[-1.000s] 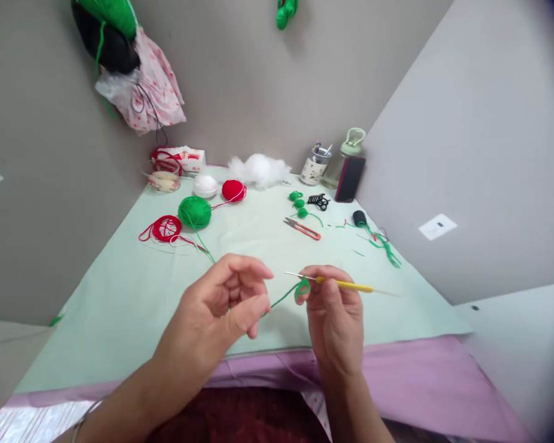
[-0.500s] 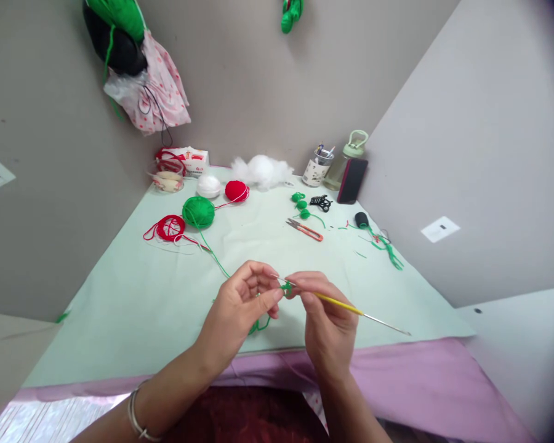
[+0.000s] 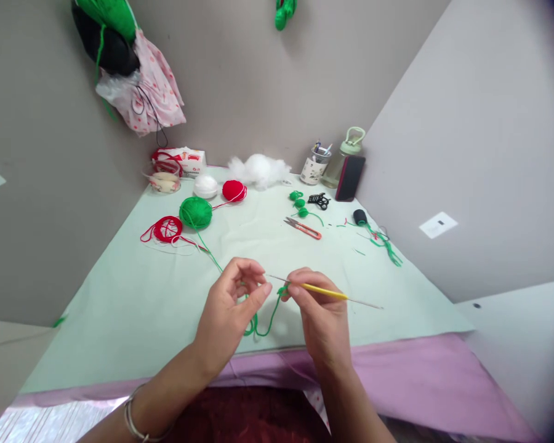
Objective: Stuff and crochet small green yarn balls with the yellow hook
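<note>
My right hand [image 3: 322,311] is closed around a crochet hook [image 3: 324,291] with a yellow grip and thin metal ends. A small green crochet piece [image 3: 283,289] sits by the hook's left end, against my right fingertips. My left hand [image 3: 234,301] is just left of the hook tip, its fingers curled round green yarn [image 3: 271,325], thumb and forefinger close together. That yarn hangs in a loop between the hands, and a strand runs back to a green yarn ball [image 3: 196,212]. Part of the yarn is hidden behind my left fingers.
Orange thread snips [image 3: 303,228] lie beyond my hands, near small green crocheted pieces [image 3: 300,203] and a black claw clip [image 3: 319,200]. Red yarn [image 3: 167,229], a red ball [image 3: 234,191], white stuffing [image 3: 260,170], a phone [image 3: 350,178] and a bottle [image 3: 339,163] are farther back.
My hands have moved apart. The green crochet piece has left my left fingertips and stays with the right hand and hook. The yarn loop between the hands shows more.
</note>
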A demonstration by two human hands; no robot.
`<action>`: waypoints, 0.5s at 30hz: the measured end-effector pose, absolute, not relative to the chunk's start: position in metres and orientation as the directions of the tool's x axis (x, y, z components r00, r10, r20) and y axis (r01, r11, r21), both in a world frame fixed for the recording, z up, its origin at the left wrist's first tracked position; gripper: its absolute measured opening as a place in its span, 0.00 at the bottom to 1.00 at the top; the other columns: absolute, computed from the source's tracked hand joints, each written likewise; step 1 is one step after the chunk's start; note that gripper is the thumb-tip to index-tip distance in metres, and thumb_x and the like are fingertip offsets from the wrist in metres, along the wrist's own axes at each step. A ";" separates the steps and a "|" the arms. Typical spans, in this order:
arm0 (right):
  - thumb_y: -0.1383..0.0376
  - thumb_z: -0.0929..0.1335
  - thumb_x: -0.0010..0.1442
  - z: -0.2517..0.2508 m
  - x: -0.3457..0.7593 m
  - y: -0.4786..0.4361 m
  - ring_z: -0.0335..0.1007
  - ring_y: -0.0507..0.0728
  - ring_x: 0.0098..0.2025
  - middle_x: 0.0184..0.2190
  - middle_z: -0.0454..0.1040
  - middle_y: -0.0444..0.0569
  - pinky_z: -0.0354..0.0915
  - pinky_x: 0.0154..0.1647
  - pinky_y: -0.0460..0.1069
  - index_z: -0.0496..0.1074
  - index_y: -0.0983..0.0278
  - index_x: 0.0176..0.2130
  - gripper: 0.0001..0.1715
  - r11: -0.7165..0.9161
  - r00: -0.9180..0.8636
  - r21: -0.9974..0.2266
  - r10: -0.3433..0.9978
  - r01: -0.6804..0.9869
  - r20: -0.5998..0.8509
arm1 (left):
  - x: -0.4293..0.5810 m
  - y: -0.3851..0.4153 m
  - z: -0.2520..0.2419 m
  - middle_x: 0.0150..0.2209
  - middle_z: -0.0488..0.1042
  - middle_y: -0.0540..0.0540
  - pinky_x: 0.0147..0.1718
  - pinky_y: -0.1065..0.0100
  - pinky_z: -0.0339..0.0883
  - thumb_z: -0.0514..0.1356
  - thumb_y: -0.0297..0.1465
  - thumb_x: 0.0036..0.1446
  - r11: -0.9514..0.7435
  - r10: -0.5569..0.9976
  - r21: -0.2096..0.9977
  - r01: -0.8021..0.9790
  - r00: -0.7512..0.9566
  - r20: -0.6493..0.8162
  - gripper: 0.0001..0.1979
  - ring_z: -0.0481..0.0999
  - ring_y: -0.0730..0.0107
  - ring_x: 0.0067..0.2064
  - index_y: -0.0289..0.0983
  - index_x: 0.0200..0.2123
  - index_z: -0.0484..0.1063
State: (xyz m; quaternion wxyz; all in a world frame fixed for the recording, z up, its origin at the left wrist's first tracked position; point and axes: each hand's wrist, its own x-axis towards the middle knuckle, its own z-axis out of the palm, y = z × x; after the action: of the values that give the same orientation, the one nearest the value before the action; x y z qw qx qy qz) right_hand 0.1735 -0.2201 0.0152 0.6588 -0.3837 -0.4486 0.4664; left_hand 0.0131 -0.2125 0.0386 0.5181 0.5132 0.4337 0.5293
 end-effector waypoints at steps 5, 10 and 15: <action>0.68 0.77 0.62 0.015 0.171 -0.223 0.74 0.52 0.33 0.33 0.78 0.43 0.70 0.36 0.48 0.84 0.56 0.37 0.06 0.338 0.184 -0.926 0.934 -0.171 0.307 | 0.011 -0.214 0.031 0.36 0.73 0.51 0.40 0.70 0.69 0.64 0.22 0.64 -0.550 0.832 0.791 0.269 0.097 0.546 0.06 0.72 0.73 0.35 0.40 0.39 0.77; 0.69 0.76 0.63 0.019 0.170 -0.225 0.73 0.54 0.35 0.33 0.78 0.45 0.70 0.37 0.49 0.84 0.55 0.38 0.07 0.374 0.154 -0.922 0.922 -0.101 0.357 | 0.014 -0.211 0.028 0.37 0.74 0.49 0.41 0.67 0.69 0.62 0.21 0.65 -0.654 0.738 0.637 0.407 0.159 0.656 0.07 0.75 0.69 0.39 0.39 0.41 0.77; 0.70 0.76 0.62 0.022 0.170 -0.225 0.73 0.53 0.35 0.32 0.77 0.45 0.69 0.37 0.48 0.83 0.57 0.36 0.07 0.345 0.111 -0.931 0.936 -0.117 0.333 | 0.014 -0.210 0.031 0.35 0.73 0.51 0.40 0.68 0.69 0.61 0.20 0.61 -0.566 0.820 0.741 0.361 0.151 0.553 0.08 0.73 0.71 0.36 0.39 0.36 0.73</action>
State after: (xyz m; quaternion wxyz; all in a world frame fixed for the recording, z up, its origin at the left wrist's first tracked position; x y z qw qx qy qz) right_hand 0.1703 -0.2251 0.0225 0.6332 -0.3931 -0.5211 0.4159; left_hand 0.0141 -0.2100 0.0311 0.2255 0.7242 0.4075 0.5085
